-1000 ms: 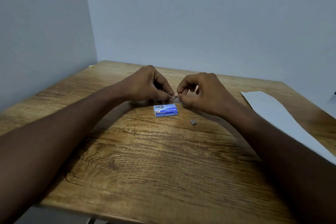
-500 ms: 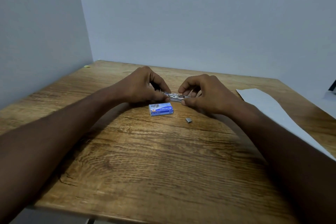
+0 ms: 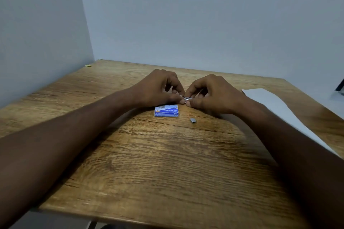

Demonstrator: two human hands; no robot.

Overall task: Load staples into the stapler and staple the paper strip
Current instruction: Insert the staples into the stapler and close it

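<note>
My left hand (image 3: 158, 87) and my right hand (image 3: 210, 93) meet at the table's middle, both pinched on a small silver stapler (image 3: 187, 98); only a short metal stretch of it shows between the fingertips. Just in front of the hands lies a blue staple box (image 3: 166, 111), flat on the wood. A short loose block of staples (image 3: 193, 120) rests to the box's right. The white paper strip (image 3: 275, 106) lies along the right side of the table, partly under my right forearm.
The wooden table (image 3: 149, 163) stands in a corner between two pale walls. A small yellow scrap (image 3: 88, 65) sits at the far left edge. A dark object (image 3: 340, 85) shows at the right frame edge.
My hands have drawn closer together on the stapler, so less of its metal shows. The view has shifted slightly; box, staple block and paper have not moved on the table.
</note>
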